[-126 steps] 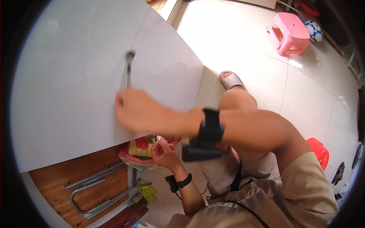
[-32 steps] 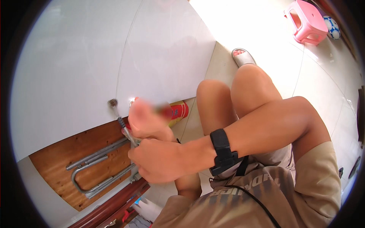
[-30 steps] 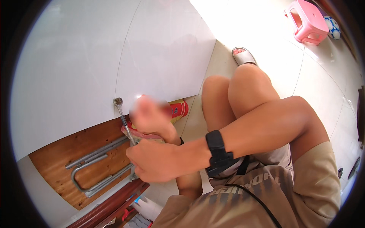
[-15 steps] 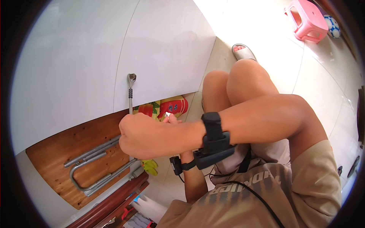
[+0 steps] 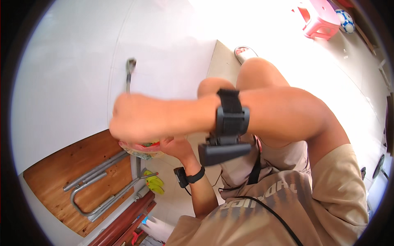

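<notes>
My right hand is a blurred fist across the middle of the view, closed on a ratchet wrench. The metal head and shaft of the wrench stick out above the fist, in front of the white panel. Under my right wrist, my left hand is partly hidden, its fingers bent at the edge of a plastic bag. Red, green and yellow show in this bag, most of which my right hand covers. A black strap with a small device sits on each wrist.
A large white panel stands at the left. Below it is a wooden board with folded grey metal legs. A yellow-green glove-like item lies near it. At the upper right are a pink stool and a blue-white ball.
My right fist and the wrench have moved up and left. My left hand has moved down and slightly left, and the plastic bag now shows beside it, lower than before. The view has shifted somewhat.
</notes>
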`<state>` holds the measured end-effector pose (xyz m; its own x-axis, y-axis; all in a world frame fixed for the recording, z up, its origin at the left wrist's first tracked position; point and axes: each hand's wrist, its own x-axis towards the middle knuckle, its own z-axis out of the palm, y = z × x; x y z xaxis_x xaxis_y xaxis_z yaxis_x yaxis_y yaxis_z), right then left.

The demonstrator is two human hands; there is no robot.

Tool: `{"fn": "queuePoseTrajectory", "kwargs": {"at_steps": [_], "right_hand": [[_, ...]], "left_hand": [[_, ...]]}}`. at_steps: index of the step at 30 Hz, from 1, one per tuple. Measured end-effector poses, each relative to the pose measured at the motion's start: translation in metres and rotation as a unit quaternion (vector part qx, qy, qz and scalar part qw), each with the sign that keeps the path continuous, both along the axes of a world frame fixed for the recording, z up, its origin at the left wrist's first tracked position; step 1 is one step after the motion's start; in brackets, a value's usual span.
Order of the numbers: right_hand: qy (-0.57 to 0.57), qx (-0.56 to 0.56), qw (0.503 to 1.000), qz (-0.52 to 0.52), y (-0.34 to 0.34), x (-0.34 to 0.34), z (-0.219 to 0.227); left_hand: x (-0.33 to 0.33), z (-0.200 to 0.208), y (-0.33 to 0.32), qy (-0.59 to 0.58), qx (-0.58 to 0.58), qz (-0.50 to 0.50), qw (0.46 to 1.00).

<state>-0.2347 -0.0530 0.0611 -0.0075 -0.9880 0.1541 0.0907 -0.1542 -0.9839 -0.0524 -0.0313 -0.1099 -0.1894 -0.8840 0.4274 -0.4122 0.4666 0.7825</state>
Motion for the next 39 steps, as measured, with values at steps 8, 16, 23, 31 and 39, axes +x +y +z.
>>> {"fn": "queuePoseTrajectory", "kwargs": {"at_steps": [8,16,23,31,39], "right_hand": [[-0.090,0.118,0.982,-0.113,-0.031,-0.058,0.023],[-0.213,0.133,0.947,-0.199,-0.053,-0.094,0.012],[-0.145,0.042,0.987,-0.045,-0.018,0.002,0.005],[-0.001,0.025,0.990,-0.142,-0.056,-0.088,-0.003],[-0.076,0.112,0.978,-0.159,-0.039,-0.133,0.001]], "left_hand": [[-0.015,0.020,0.013,0.112,0.182,0.051,0.976],[-0.015,0.019,0.020,0.093,0.191,0.056,0.975],[-0.014,0.019,0.021,0.206,0.181,0.057,0.960],[-0.023,0.020,0.015,0.105,0.196,0.021,0.975],[-0.022,0.018,0.013,0.094,0.202,0.026,0.974]]}}
